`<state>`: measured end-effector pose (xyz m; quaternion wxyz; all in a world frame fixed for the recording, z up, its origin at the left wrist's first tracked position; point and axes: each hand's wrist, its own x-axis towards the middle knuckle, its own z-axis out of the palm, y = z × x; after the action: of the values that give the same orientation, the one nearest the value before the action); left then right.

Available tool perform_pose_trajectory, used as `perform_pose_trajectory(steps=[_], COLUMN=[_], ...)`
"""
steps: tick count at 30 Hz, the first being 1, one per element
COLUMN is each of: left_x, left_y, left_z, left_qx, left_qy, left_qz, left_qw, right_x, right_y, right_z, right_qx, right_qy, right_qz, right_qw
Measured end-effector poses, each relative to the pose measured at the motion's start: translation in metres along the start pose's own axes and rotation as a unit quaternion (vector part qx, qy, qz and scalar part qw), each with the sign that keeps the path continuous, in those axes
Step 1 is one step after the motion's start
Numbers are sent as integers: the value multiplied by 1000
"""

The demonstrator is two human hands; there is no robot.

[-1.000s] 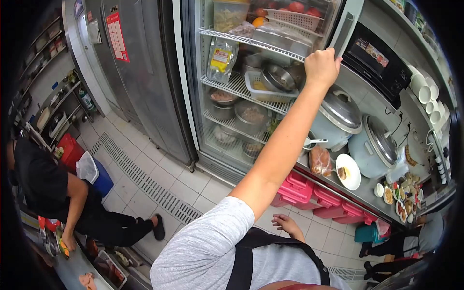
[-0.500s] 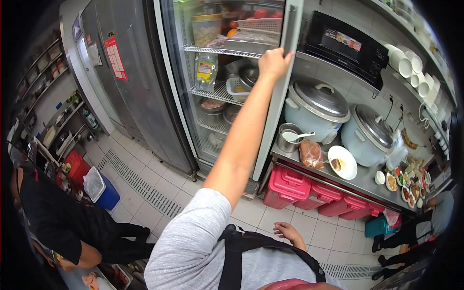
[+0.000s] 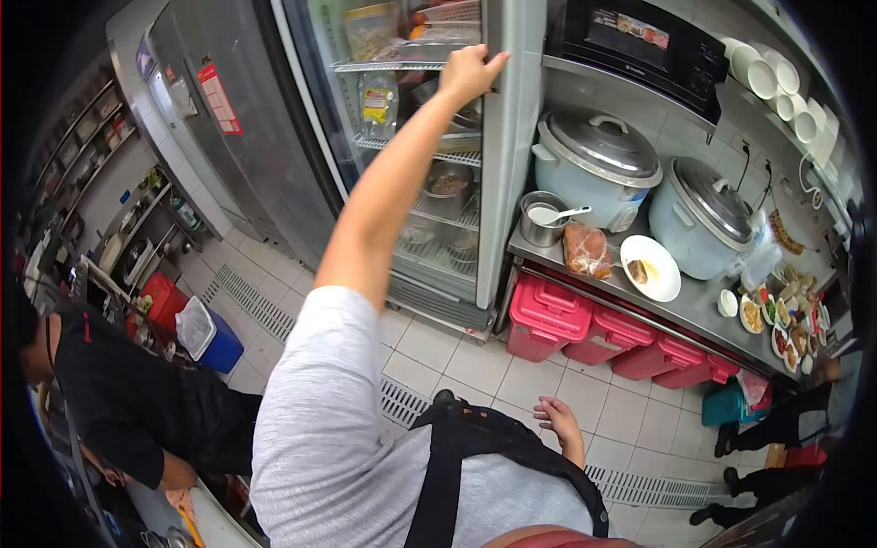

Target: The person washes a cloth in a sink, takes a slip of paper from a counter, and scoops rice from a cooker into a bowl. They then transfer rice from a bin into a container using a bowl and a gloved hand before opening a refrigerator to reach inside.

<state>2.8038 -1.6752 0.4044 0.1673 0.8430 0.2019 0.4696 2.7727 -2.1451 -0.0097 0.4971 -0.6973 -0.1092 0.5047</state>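
My left hand (image 3: 471, 75) reaches far forward, its fingers closed around the right-hand edge of the glass fridge door (image 3: 492, 201), high up; the thumb points up and right. Behind the glass, wire shelves (image 3: 393, 66) hold a tub with a yellow lid (image 3: 371, 32), a clear bag with a yellow label (image 3: 378, 105) and a metal bowl of food (image 3: 448, 183). Low beside my body hangs my right hand (image 3: 559, 418), holding nothing, with its fingers loosely bent and apart above the tiled floor.
Right of the fridge, a steel counter (image 3: 585, 269) carries two large rice cookers (image 3: 603, 151), a metal pot (image 3: 543, 219), wrapped meat (image 3: 586, 249) and a white bowl (image 3: 665, 279). Pink bins (image 3: 548, 315) stand below. A person in black (image 3: 128, 393) works at left; other people stand far right.
The fridge door appears swung closer to the cabinet, with my left hand still on its edge. My view has shifted, and my right hand remains low at my side.
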Motion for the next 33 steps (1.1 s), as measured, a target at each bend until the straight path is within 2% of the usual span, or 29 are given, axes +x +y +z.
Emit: perform_pose_trajectory(steps=[2,4,6,7,8,9,11,12,14,16,18,19,20,21,22,24,25,26,27,28,29,30,31,32,33], left_x=[-19,-44,-75,-92,-106,-124,-156,-179,-209,-236,-238,-245,-260,-260,-254,-252,-259,-267,-272,-272,-268,-272,-273,-270,-276], left_y=[2,8,18,23,9,15,-27,-49,-62,-82,-64,-73,-102,-109,-117,-146,-159,-174,-190,-208,-233,-248,-239,-230,-235], left_z=[-22,-55,-89,-112,-129,-143,-183,-199,-236,-277,-288,-303,-332,-343,-356,-382,-395,-407,-419,-434,-454,-472,-462,-449,-455], left_qx=[-70,-83,-174,-128,-165,-211,-80,-109,-222,-169,-287,-256,-338,-423,-493,-604,-506,-347,-299,-252,-249,-247,187,579,579], left_qy=[-11,-33,-25,-18,-29,7,111,183,250,280,360,353,344,172,-6,-79,198,444,401,354,340,325,243,103,100], left_qz=[29,11,10,14,-45,-64,14,-38,-55,-67,-71,-70,-88,-22,42,28,-80,-190,-187,-168,-151,-131,-39,65,61], left_qw=[997,996,984,992,985,975,991,976,941,943,885,897,872,889,869,793,835,804,846,885,894,904,951,806,806], right_x=[-5,-5,2,5,7,15,33,43,68,90,116,125,133,141,148,166,206,193,175,184,213,214,200,228,222], right_y=[13,25,35,36,37,40,26,19,2,-20,-38,-50,-63,-78,-95,-132,-120,-163,-210,-226,-233,-256,-285,-286,-301], right_z=[-9,-18,-27,-29,-32,-34,-33,-32,-28,-20,-9,0,9,20,31,47,38,59,87,98,97,114,136,137,156], right_qx=[23,32,31,27,22,12,-22,-53,-60,-106,-131,-154,-178,-189,-202,-300,-377,-338,-338,-394,-451,-412,-461,-476,-515], right_qy=[12,38,40,34,27,29,28,27,19,-7,-23,-40,-57,-68,-78,-147,-157,-214,-199,-198,-179,-211,-209,-227,-240], right_qz=[4,50,67,85,103,101,105,107,99,76,61,38,16,7,2,-77,-121,-100,16,-205,-233,-176,-186,-217,-224], right_qw=[1000,997,996,995,994,994,994,992,993,991,989,987,982,980,976,939,905,911,920,874,842,869,842,821,792])
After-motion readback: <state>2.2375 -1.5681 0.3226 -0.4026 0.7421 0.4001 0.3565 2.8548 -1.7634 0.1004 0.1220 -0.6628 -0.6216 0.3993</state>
